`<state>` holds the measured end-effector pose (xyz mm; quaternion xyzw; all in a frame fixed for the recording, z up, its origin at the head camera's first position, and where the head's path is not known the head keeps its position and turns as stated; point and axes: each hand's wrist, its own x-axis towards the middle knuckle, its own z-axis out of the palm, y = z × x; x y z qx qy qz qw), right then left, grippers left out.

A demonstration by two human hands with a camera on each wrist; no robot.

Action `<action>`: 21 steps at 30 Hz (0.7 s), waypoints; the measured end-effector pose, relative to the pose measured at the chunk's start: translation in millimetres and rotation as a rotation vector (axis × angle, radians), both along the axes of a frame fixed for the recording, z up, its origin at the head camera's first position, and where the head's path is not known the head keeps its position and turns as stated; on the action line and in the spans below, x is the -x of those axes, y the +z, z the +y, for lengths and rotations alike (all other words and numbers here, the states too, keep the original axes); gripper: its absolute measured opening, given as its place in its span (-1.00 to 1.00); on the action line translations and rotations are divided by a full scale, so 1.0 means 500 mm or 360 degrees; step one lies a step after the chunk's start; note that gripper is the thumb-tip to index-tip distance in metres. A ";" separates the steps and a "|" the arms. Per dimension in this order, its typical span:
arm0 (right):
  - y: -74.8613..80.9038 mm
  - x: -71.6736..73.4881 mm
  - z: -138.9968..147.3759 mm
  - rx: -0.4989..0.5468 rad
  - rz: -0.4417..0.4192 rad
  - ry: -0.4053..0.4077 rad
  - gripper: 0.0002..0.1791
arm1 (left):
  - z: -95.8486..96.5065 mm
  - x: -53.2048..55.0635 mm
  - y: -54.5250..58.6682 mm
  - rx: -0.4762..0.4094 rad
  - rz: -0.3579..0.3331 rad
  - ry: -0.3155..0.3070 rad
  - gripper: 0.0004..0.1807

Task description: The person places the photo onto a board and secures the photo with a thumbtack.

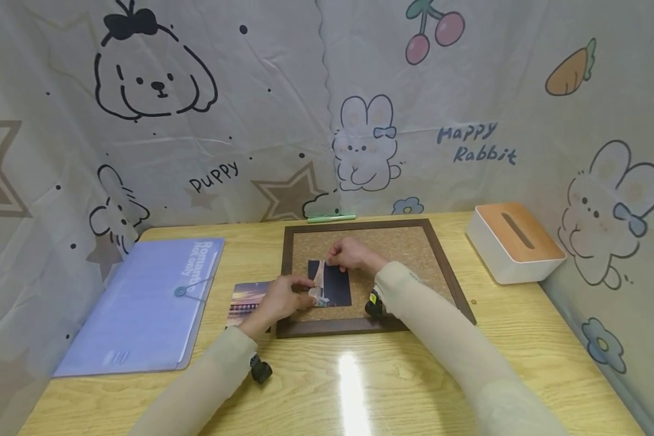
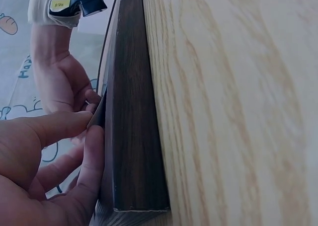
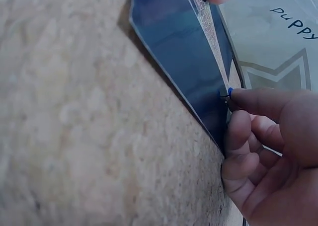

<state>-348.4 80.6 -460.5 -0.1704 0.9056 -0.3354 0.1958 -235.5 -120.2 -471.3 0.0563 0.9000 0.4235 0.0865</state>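
Two hands are working over a framed corkboard (image 1: 403, 261) on a wood-grain surface (image 1: 414, 375), printed cloth walls (image 1: 283, 91) surrounding them.

Puppy, rabbit and cherry drawings are decorating the cloth, while a bright streak of light is gleaming on the surface's near part. The left hand (image 1: 284, 298) is pinching the lower left edge of a dark photo (image 1: 338, 286), which is lying over the corkboard's left part; the right hand (image 1: 351, 253) is pinching a small blue pin (image 3: 230, 92) at its top edge. A purple-sky photo (image 1: 246, 298) and a lilac folder (image 1: 136, 309) are lying to the left, a green pen (image 1: 332, 218) is resting behind the corkboard, and an orange-topped white box (image 1: 515, 239) is standing on the right.
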 end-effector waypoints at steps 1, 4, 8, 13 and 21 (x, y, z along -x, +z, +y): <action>-0.001 0.000 -0.001 0.0005 -0.0003 -0.0012 -0.87 | 0.000 0.000 0.000 0.0005 0.0006 -0.0006 -0.64; -0.005 0.000 -0.003 0.0018 -0.0004 -0.0039 -0.89 | 0.000 -0.002 -0.001 0.0011 0.0025 -0.0016 -0.64; -0.012 0.003 -0.007 -0.0004 0.0019 -0.0055 -0.91 | 0.003 -0.004 -0.001 0.0014 0.0048 -0.0025 -0.64; -0.014 0.005 -0.010 -0.0013 0.0041 -0.0065 -0.93 | 0.006 -0.006 0.003 0.0098 0.0103 -0.0032 -0.65; -0.001 0.000 0.002 0.0001 0.0018 -0.0006 -0.91 | 0.006 -0.006 0.003 0.0211 0.0146 -0.0048 -0.66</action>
